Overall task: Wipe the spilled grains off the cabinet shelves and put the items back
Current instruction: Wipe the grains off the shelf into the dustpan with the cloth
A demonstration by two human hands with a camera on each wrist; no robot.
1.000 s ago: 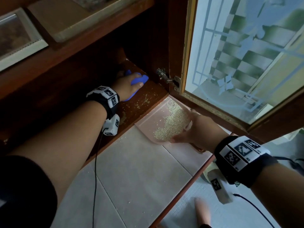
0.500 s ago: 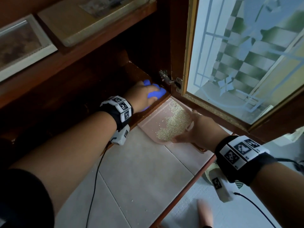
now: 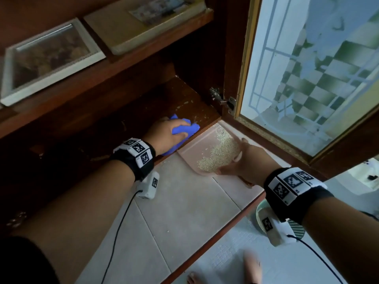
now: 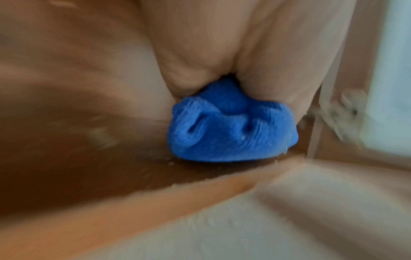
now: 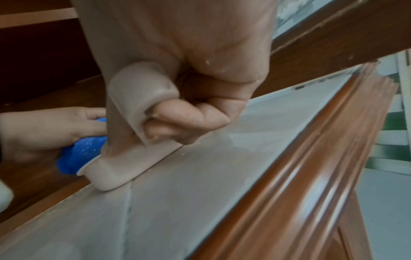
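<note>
Wooden cabinet interior, dim; lower shelf (image 3: 143,111) dark brown, fronted by a pale tiled ledge (image 3: 184,201).

Item 1: spilled grains (image 3: 220,152). Most lie heaped in a pink dustpan (image 3: 196,148), just ahead of the right hand (image 3: 246,162). A few loose specks remain on the shelf beyond the left hand (image 3: 166,134), and a few on the ledge below that wrist.

Item 2: blue cloth (image 4: 224,133), bunched. It sits on the shelf at its front edge, under the left hand, whose fingers are curled over it and press it down. It lies just beside the dustpan's left rim.

Item 3: dustpan. Its lip is set against the shelf's front edge and its base rests on the ledge. The right hand grips the handle (image 5: 138,98), fingers curled round it.

Item 4: glass cabinet door (image 3: 307,68), swung open, above and to the right of the right hand; metal hinge (image 3: 222,99) at the shelf's far corner.

Item 5: upper shelf, above the left forearm, holding a white-framed picture (image 3: 49,58) and a beige flat box (image 3: 143,23) side by side.

Item 6: black wrist bands with printed markers on both wrists; a cable trails from each.
</note>
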